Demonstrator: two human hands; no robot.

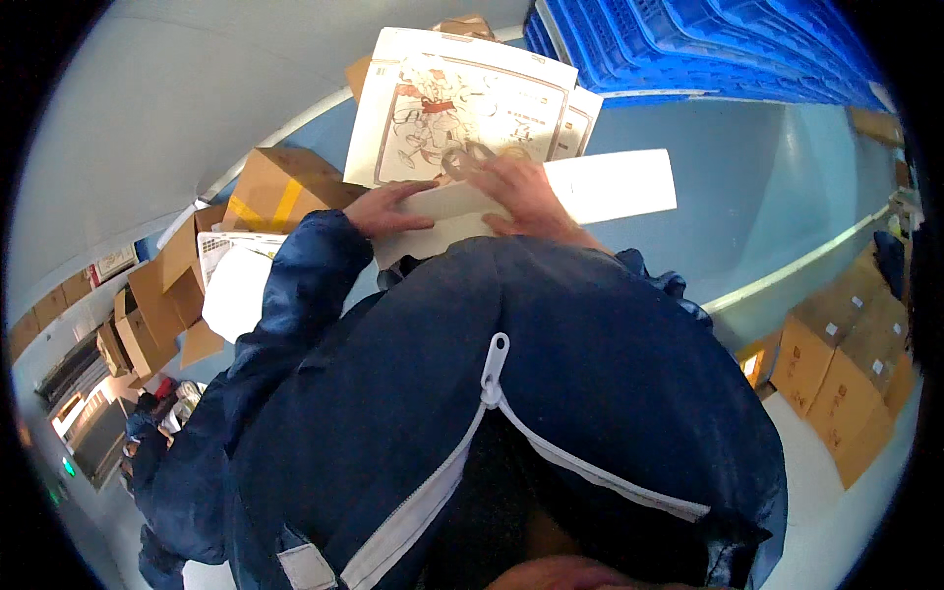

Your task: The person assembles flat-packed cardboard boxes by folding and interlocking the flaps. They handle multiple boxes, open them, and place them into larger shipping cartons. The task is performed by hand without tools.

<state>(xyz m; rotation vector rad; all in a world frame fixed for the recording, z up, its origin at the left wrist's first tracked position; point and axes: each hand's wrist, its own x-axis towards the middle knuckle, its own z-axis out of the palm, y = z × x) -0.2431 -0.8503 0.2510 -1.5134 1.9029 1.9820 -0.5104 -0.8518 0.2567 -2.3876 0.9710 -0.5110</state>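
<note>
A white carton [472, 84] with a brown-and-red line drawing lies in front of me, its white flap [610, 187] stretching out to the right. My left hand [393, 208] rests on the carton's near left part, fingers stretched forward and thumb apart. Over the middle of the near edge, my right hand [521, 197] is bent, its thumb on the white panel. A greyish looped strip [467, 157] is at the right fingertips, which close on it; it is slightly blurred, and its kind does not show clearly. Beneath the carton, another printed white sheet [580, 123] sticks out at the right.
Stacked blue plastic crates [708, 49] stand at the far right. A brown box [285, 192] with yellow tape is to the left, with open cartons [162, 305] beyond. More brown boxes [836, 374] are stacked at the right. A person [143, 433] shows at the lower left.
</note>
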